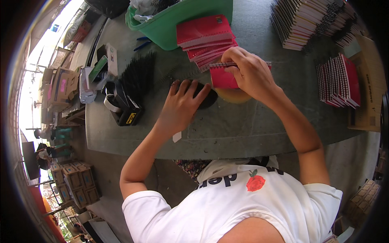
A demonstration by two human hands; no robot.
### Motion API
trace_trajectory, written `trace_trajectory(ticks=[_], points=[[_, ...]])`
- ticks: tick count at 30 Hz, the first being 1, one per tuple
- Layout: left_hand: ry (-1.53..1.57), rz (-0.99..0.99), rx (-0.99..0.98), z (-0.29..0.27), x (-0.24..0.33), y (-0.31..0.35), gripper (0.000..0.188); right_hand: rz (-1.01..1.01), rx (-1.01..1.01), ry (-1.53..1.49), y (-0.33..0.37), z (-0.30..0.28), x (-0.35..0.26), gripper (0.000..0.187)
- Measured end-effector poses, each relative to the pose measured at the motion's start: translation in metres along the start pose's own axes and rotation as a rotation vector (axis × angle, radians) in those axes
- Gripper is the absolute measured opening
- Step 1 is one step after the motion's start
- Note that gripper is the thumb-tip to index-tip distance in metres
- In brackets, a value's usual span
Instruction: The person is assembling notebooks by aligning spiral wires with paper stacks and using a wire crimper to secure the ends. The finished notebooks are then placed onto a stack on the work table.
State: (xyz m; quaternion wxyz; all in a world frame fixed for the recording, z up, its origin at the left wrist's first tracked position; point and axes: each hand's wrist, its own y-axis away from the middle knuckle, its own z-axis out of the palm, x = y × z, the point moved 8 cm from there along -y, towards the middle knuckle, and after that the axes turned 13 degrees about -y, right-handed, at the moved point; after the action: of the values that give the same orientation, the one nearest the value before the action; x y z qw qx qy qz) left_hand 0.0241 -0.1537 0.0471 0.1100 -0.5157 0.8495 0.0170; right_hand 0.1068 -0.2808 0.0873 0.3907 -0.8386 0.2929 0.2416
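My right hand [253,77] has its fingers bent over a small red notebook [221,77] and grips it near the row of wire loops along its far edge. Beneath this notebook a round yellowish piece [235,97] shows in part. To the left, my left hand [182,101] lies with fingers spread, resting at a dark rounded object [208,99] whose kind I cannot make out. Just beyond both hands a leaning stack of red notebooks [204,32] stands against a green plastic bin [162,30]. Loose black spiral coils [188,74] lie beside that stack.
A tape dispenser [123,105] and a heap of black coils [139,71] sit at left, with blue-handled pliers [142,43] behind. Bound red notebooks [338,81] stand at right before a cardboard box [366,89]. Tall stacks of spiral-bound books [302,24] fill the far right.
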Motion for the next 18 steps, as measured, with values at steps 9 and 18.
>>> trace_trajectory(ticks=[9, 18], points=[[0.677, -0.209, 0.094, -0.009, 0.003, 0.023, 0.059, -0.056, 0.068, -0.080, 0.002, -0.005, -0.008, 0.007], [0.545, -0.354, 0.253, -0.043, -0.014, -0.018, 0.041, 0.109, -0.088, -0.019, 0.006, -0.018, 0.001, 0.012]])
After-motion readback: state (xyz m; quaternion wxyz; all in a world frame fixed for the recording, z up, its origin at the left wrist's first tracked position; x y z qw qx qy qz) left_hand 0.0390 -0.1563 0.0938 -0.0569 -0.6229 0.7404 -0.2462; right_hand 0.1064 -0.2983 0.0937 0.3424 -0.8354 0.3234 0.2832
